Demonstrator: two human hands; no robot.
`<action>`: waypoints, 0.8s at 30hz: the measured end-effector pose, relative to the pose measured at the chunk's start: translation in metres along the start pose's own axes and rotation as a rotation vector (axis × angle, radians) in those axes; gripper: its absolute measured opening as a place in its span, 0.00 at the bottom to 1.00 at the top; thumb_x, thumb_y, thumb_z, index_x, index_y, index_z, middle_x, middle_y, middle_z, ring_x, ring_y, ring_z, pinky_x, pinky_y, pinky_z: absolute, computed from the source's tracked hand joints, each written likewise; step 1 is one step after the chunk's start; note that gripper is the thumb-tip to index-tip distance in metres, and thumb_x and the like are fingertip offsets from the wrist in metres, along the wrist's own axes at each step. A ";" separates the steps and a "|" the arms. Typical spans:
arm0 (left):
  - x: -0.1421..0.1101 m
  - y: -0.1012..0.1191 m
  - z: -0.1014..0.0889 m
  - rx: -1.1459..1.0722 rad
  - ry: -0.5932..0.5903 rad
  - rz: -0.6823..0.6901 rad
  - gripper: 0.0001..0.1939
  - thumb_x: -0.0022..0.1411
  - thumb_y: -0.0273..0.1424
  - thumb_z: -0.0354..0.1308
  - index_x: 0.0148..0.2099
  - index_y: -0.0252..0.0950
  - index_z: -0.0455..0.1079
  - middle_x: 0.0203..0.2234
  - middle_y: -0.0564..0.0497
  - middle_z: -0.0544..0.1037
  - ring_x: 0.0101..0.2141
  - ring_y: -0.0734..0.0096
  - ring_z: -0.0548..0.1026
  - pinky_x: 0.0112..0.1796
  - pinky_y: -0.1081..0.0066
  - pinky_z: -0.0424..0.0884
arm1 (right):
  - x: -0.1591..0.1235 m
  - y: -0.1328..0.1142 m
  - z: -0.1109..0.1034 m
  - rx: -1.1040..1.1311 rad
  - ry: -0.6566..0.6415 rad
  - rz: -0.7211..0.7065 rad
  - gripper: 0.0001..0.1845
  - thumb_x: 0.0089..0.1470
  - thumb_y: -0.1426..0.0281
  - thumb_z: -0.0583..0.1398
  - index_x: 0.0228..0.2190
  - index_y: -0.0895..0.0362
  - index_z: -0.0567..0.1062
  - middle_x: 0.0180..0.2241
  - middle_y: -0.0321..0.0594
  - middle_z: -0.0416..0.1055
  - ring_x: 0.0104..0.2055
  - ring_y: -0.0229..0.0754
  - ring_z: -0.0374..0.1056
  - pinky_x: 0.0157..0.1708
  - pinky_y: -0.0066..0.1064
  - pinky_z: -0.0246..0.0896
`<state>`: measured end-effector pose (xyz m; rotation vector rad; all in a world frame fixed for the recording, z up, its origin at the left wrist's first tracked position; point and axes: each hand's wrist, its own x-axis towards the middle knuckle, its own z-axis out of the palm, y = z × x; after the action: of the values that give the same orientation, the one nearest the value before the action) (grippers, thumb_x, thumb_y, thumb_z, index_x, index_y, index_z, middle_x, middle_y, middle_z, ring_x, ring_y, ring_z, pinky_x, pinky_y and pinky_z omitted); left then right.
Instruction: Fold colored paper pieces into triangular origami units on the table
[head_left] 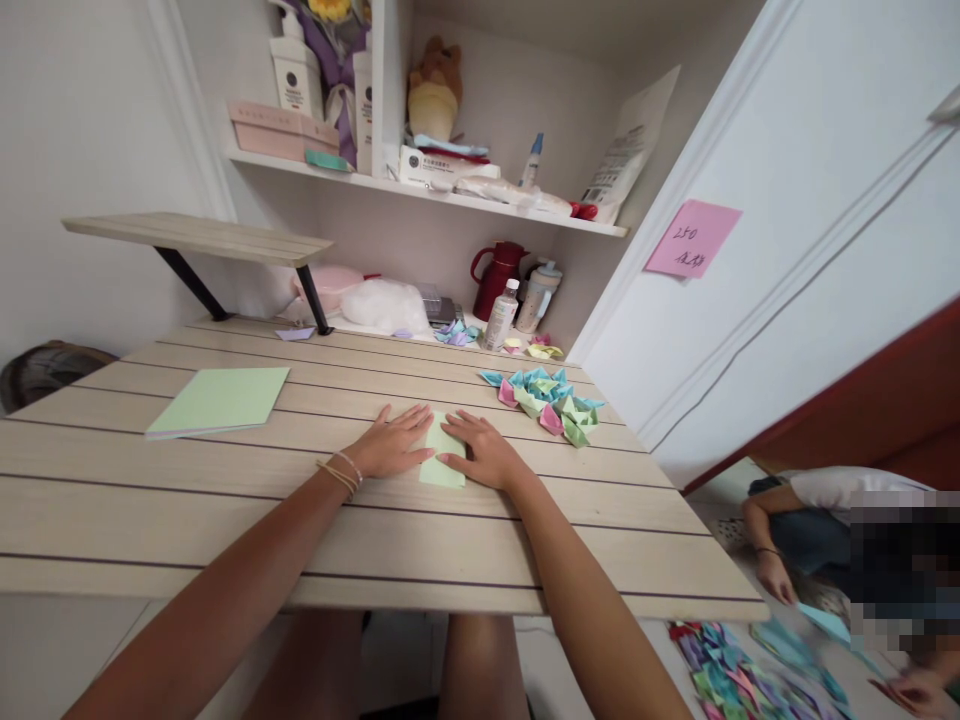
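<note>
A narrow piece of light green paper (442,472) lies flat on the wooden table between my hands. My left hand (390,443) rests on its left edge, fingers stretched out. On its right edge lies my right hand (484,450), fingers spread and pointing away from me. Both palms face down, and neither hand grips anything. To the right of them is a cluster of folded paper boats (544,395) in blue, green and pink. A stack of light green paper sheets (221,400) sits on the left part of the table.
A small raised shelf (195,238) stands at the back left. A bottle (501,316), a red jug (498,278) and more folded paper are along the back. On the floor at right, a person (825,510) handles blue paper beside a pile of colourful folded papers (724,670).
</note>
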<state>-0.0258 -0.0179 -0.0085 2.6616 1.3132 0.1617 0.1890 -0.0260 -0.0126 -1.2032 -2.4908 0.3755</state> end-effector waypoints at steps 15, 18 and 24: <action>0.000 -0.001 -0.001 -0.006 -0.017 0.005 0.34 0.60 0.50 0.32 0.63 0.38 0.42 0.62 0.46 0.44 0.61 0.65 0.39 0.55 0.54 0.31 | 0.001 0.000 0.001 -0.016 -0.001 -0.004 0.34 0.50 0.51 0.53 0.55 0.53 0.58 0.57 0.45 0.54 0.61 0.50 0.43 0.56 0.49 0.37; 0.000 0.000 -0.001 -0.008 -0.016 0.006 0.34 0.60 0.50 0.32 0.63 0.38 0.42 0.62 0.45 0.44 0.61 0.64 0.40 0.55 0.54 0.31 | 0.001 0.000 0.001 -0.020 -0.002 -0.002 0.34 0.50 0.51 0.53 0.55 0.53 0.58 0.57 0.45 0.54 0.61 0.50 0.43 0.56 0.50 0.37; 0.000 0.001 -0.002 -0.009 -0.019 0.004 0.33 0.60 0.49 0.32 0.63 0.39 0.41 0.62 0.46 0.44 0.61 0.64 0.39 0.55 0.54 0.32 | 0.001 -0.001 0.001 -0.017 -0.004 -0.002 0.33 0.50 0.52 0.53 0.55 0.52 0.57 0.57 0.44 0.54 0.61 0.50 0.43 0.56 0.49 0.37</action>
<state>-0.0259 -0.0185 -0.0062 2.6515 1.2984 0.1428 0.1879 -0.0258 -0.0128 -1.2076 -2.5033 0.3577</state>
